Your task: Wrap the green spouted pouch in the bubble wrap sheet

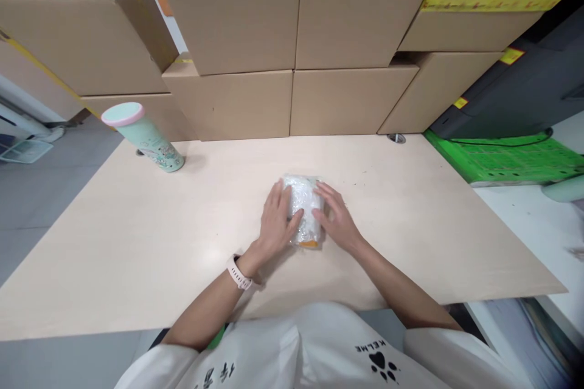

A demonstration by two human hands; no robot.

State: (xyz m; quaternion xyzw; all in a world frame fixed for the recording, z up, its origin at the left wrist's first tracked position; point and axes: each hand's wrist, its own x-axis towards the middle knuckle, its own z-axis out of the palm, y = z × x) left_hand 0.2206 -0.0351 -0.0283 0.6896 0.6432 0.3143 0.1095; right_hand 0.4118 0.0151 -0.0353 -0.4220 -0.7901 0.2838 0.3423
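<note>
A small packet in clear plastic wrap (303,203), white with an orange bit at its near end, lies on the pale wooden table (137,237). My left hand (276,222) rests on its left side with fingers stretched over the wrap. My right hand (335,219) presses its right side, fingers extended along the edge. A white watch sits on my left wrist.
A mint-green tumbler with a pink lid (143,135) stands at the table's far left. Stacked cardboard boxes (292,42) wall off the back edge. A green mat (511,158) and a dark machine (524,91) lie to the right.
</note>
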